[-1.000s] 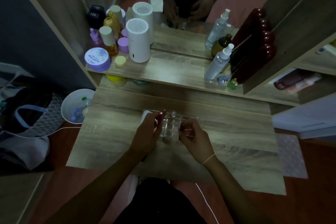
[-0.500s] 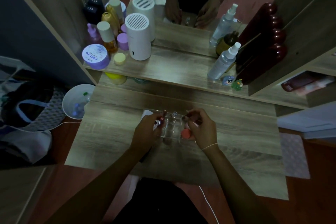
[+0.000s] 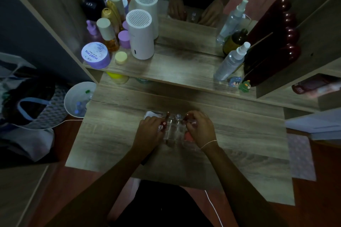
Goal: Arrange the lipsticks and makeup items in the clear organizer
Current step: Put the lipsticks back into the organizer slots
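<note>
Wood-grain laminate, pale grey-brown, matte, on the surface (image 3: 239,143), dimly lit. Dark clothing at the near edge, a thin white cord (image 3: 214,208) trailing past it over reddish floor. Two bare forearms reaching in from below. Left hand (image 3: 149,131) curled at the left end of the clear organizer (image 3: 173,131), fingers pinched on a small dark red lipstick (image 3: 163,125). Right hand (image 3: 201,131) curled at the right end, fingertips closed on something small; cannot tell what. Thin pale band (image 3: 208,143) round the right wrist. Clear organizer in the middle of the surface between both hands, glossy transparent plastic split into small cells, a coral-pink round item (image 3: 188,137) showing through by the right hand.

Left of the surface, on the floor, a round white bin (image 3: 73,97) and a dark bag with a blue handle (image 3: 33,105).

Farther back, a raised shelf (image 3: 175,68) in the same wood grain. On its left a flat lilac jar (image 3: 95,55), a small yellow cap (image 3: 121,57), an amber bottle (image 3: 108,35) and a smooth white cylinder with a slotted top (image 3: 140,35). On its right a clear spray bottle (image 3: 230,61) and a glossy dark red bulbous form (image 3: 273,42). Behind, a mirror (image 3: 193,29) doubling bottles and hands.
</note>
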The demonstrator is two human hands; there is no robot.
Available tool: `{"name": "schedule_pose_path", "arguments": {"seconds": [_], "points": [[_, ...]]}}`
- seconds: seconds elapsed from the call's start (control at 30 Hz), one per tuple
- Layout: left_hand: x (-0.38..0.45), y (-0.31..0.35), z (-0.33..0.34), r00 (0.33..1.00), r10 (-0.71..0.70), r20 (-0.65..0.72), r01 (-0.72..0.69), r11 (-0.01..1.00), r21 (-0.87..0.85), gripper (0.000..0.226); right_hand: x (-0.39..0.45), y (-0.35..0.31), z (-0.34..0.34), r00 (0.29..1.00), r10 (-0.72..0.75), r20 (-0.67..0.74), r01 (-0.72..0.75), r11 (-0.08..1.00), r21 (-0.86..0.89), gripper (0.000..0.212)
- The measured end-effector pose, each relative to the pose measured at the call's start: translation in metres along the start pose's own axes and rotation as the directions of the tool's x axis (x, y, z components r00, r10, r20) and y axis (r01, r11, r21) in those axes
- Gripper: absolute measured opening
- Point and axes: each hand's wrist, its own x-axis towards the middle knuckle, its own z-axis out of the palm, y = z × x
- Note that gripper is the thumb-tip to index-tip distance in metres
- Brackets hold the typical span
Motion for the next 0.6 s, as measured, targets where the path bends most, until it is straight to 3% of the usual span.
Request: {"name": "schedule_pose_path", "arguments": {"seconds": [0.17,0.6], "points": [[0.0011,-0.0015,0.0024,0.999,0.008,-0.04,-0.005,0.998,0.07,0.025,0.0,0.0015,0.0055,0.999,-0.044,-0.007,0.044,0.997,-0.066,0.02],[-0.0011,0.0009,0.0008,0.995,0.057,-0.086,-0.051,0.996,0.071,0.025,-0.0035,0.0039,0.0065,1.0,0.009,0.001,-0.009,0.999,-0.044,0.027]]}}
